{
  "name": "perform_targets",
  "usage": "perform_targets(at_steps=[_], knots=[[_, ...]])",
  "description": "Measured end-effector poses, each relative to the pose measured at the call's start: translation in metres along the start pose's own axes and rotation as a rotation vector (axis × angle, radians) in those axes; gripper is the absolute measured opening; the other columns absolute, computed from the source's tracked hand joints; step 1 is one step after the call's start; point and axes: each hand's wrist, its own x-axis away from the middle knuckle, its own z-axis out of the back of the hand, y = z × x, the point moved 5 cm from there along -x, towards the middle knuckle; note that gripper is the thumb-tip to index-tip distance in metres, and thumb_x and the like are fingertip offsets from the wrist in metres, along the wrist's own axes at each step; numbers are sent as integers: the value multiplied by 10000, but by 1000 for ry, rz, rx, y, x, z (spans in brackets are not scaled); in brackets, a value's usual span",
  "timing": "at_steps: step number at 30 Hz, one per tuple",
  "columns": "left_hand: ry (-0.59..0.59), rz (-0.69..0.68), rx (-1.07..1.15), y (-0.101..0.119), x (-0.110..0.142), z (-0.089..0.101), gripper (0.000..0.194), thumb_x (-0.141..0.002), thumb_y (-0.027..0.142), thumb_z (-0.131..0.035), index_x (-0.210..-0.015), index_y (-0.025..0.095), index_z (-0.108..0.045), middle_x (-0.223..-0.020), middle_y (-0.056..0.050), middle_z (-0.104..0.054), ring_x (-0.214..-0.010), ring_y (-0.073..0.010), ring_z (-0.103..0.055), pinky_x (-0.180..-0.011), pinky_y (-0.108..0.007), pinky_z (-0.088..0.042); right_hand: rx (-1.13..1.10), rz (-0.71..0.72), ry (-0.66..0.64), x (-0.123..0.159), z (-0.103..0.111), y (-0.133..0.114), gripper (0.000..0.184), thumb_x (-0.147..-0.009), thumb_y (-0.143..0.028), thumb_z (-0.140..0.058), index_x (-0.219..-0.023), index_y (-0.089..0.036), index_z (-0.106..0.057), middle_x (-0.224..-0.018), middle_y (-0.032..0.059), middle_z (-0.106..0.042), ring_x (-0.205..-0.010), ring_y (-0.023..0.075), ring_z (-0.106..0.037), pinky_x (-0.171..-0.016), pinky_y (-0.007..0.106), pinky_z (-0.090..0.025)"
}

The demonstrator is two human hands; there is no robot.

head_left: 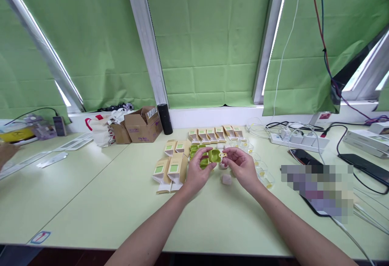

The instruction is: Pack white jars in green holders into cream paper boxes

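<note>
Both my hands meet over the middle of the pale green table (91, 201). My left hand (197, 171) is closed round a small green plastic case (214, 155), thumb on top. My right hand (241, 165) pinches the right end of the same case. More green cases (196, 149) lie just behind it. A small pinkish lump (226, 179) rests on the table below my hands. Several small tan and green cartons (172, 168) lie to the left, and an open row of them (212, 134) stands behind. Clear plastic pieces (264, 176) sit beside my right hand.
Brown cardboard boxes (142, 125) and a black cylinder (165, 119) stand at the back left. A white power strip (299, 139) with cables, a dark phone (304, 158) and flat boxes (364, 140) fill the right side. Another person's hand (6, 152) shows at the far left edge.
</note>
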Motion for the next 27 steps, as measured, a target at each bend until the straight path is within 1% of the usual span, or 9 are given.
perform_targets(at_steps=[4, 6, 9, 12, 15, 18, 20, 23, 27], knots=[[-5, -3, 4, 3, 1, -1, 433, -889, 262, -777, -1306, 249, -662, -1350, -109, -647, -1242, -271, -641, -1056, -414, -537, 256, 166, 31, 6, 1, -9, 139, -902, -354, -727, -968, -232, -735, -802, 20, -708, -730, 184, -658, -673, 316, -551], [-11, -3, 3, 4, 2, -1, 433, -889, 273, -783, -1304, 249, -663, -1358, -109, -641, -1238, -269, -638, -1063, -414, -529, 371, 261, 55, 8, 2, -16, 105, -935, -321, -685, -964, -234, -736, -819, 24, -721, -746, 189, -665, -689, 320, -551], [-20, -16, -4, 6, 2, -2, 421, -891, 285, -786, -1294, 246, -669, -1364, -108, -634, -1240, -269, -631, -1070, -412, -518, 470, 373, 68, 11, 2, -21, 107, -959, -280, -655, -1010, -248, -744, -843, 25, -741, -737, 192, -671, -690, 329, -553], [-30, -34, -11, 6, 3, -3, 420, -896, 285, -787, -1298, 250, -671, -1360, -104, -634, -1249, -270, -621, -1063, -406, -514, 540, 461, 28, 12, -1, -21, 160, -984, -230, -627, -1079, -274, -748, -875, 31, -757, -773, 213, -694, -733, 364, -561], [-40, -54, -30, 5, 4, -5, 417, -899, 294, -796, -1297, 256, -678, -1348, -101, -639, -1205, -260, -631, -1019, -392, -525, 643, 577, 3, 14, -4, -22, 184, -993, -188, -611, -1064, -279, -755, -941, 60, -759, -875, 248, -692, -794, 415, -540], [-45, -88, -57, 5, 5, -5, 424, -898, 315, -808, -1298, 256, -681, -1343, -105, -643, -1197, -263, -624, -984, -383, -529, 775, 689, 53, 16, -5, -25, 160, -985, -185, -626, -1034, -255, -761, -931, 78, -704, -870, 250, -634, -768, 415, -487], [-51, -104, -75, 4, 6, -5, 428, -900, 315, -810, -1302, 256, -678, -1333, -107, -647, -1180, -261, -626, -972, -384, -527, 853, 737, 67, 17, -6, -26, 147, -988, -179, -627, -1029, -243, -753, -887, 67, -665, -832, 234, -597, -743, 397, -442], [-57, -118, -96, 4, 7, -6, 425, -903, 309, -808, -1305, 258, -676, -1323, -108, -651, -1149, -256, -630, -967, -388, -526, 935, 773, 38, 19, -9, -26, 141, -993, -147, -619, -1020, -231, -729, -833, 45, -647, -794, 216, -569, -734, 388, -383], [-56, -130, -106, 7, 8, -6, 432, -893, 284, -817, -1303, 267, -680, -1311, -97, -655, -1140, -251, -631, -974, -391, -527, 972, 795, 21, 19, -11, -25, 134, -989, -124, -609, -995, -219, -702, -807, 33, -644, -785, 208, -546, -753, 387, -360]])
